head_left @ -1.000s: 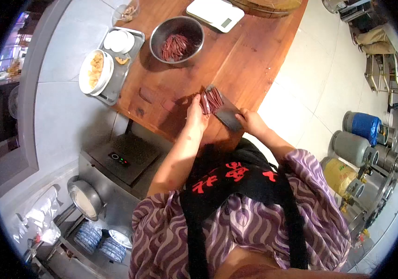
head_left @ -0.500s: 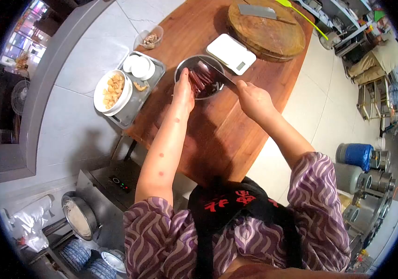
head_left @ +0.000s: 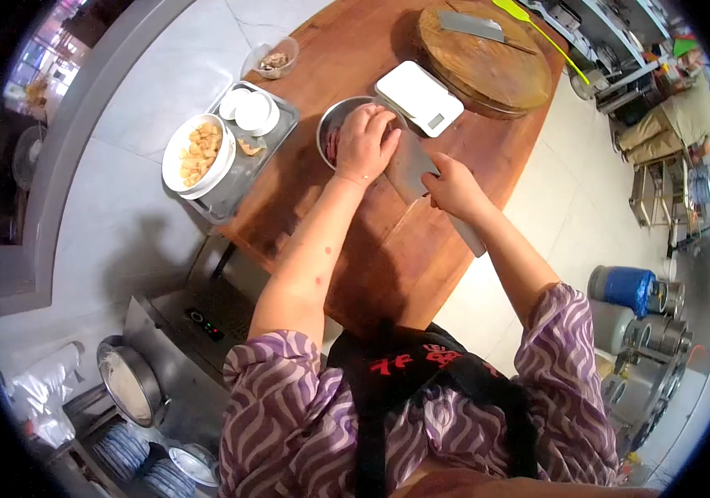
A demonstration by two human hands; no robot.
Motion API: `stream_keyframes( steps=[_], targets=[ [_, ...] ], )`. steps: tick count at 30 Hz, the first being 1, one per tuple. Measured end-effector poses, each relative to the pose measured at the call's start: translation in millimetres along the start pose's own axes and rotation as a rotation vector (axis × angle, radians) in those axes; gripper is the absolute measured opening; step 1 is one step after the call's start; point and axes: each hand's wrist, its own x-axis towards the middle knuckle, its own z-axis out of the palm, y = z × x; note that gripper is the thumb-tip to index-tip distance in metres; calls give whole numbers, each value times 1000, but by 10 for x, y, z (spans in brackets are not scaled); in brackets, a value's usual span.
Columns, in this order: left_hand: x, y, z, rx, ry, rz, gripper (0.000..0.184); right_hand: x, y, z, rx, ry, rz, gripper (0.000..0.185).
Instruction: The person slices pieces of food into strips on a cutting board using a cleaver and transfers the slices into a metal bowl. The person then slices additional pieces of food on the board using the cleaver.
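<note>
A metal bowl [head_left: 323,124] on the wooden table holds dark red strips [head_left: 332,146], which look like sliced meat, mostly hidden by my left hand. My left hand [head_left: 365,143] is over the bowl, back up, its fingers bent and closed against the upper end of a cleaver's blade [head_left: 410,170]. My right hand [head_left: 456,189] grips the cleaver at its lower end, right of the bowl; the handle is hidden in the fist. Below this fist a grey strip [head_left: 470,237] shows; I cannot tell whether it belongs to the cleaver.
A white kitchen scale [head_left: 417,95] lies behind the bowl. Farther back, a round chopping board [head_left: 488,70] carries another cleaver [head_left: 470,25] and a green fly swatter [head_left: 550,37]. Left stands a tray [head_left: 243,178] with white dishes. A person [head_left: 675,124] bends at the far right.
My left hand has turned from the bowl's left side to palm down over it, against the blade. The cleaver and my right hand have come slightly nearer to me; the blade now shows its broad side.
</note>
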Motion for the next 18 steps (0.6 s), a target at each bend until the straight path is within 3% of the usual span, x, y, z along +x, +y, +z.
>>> stream_keyframes(
  steps=[2, 6, 10, 11, 15, 18],
  targets=[
    [-21, -19, -10, 51, -42, 59, 19, -26, 56, 7, 0, 32, -23, 16],
    [-96, -112, -51, 147, -9, -6, 17, -77, 74, -37, -42, 51, -25, 16],
    [-253, -245, -123, 401, -124, -127, 16, -163, 85, -75, -47, 78, -31, 22],
    [-283, -254, -88, 362, -91, -175, 15, -156, 116, -77, -56, 72, -42, 23],
    [-85, -16, -78, 122, -45, 17, 12, -166, 138, 12, -34, 60, -88, 29],
    [-96, -234, -51, 254, -120, -210, 16, -406, -89, -49, -26, 30, 34, 27]
  ],
)
